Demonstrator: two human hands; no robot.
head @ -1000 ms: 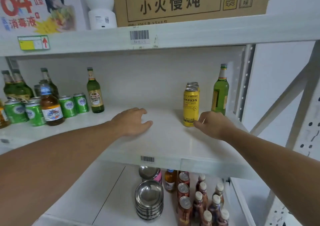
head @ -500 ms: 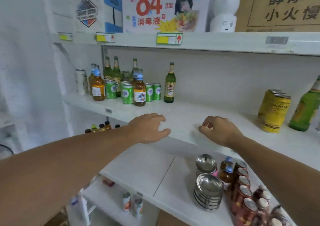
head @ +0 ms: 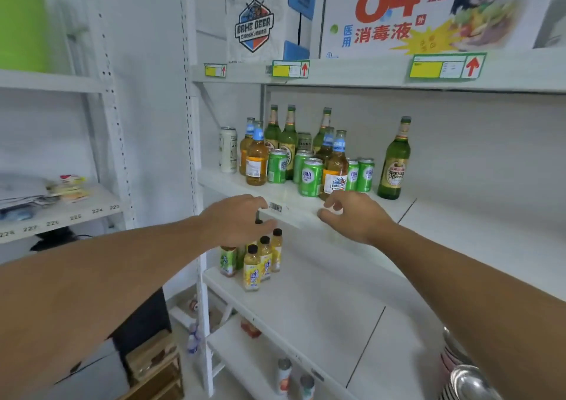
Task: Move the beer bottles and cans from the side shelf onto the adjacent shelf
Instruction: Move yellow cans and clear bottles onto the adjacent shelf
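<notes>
Beer stood clustered at the left end of the white metal shelf [head: 459,216]: tall green glass bottles [head: 288,142] at the back, amber glass bottles with blue neck labels [head: 256,157] and short green cans [head: 311,177] toward the front edge. A white can [head: 228,150] stood at the far left corner, and one green glass bottle with a gold label [head: 395,160] stood apart on the right of the group. Just in front of the shelf's front edge, the left hand [head: 242,220] hovered with its fingers loosely bent and nothing in them. The right hand [head: 355,216] reached near the front cans, fingers loosely curled and apart, also holding nothing. Small yellow juice bottles with black caps [head: 260,258] stood on the shelf below, under the left hand. Above, a white carton printed with a red 84 [head: 413,10] sat on the top shelf.
</notes>
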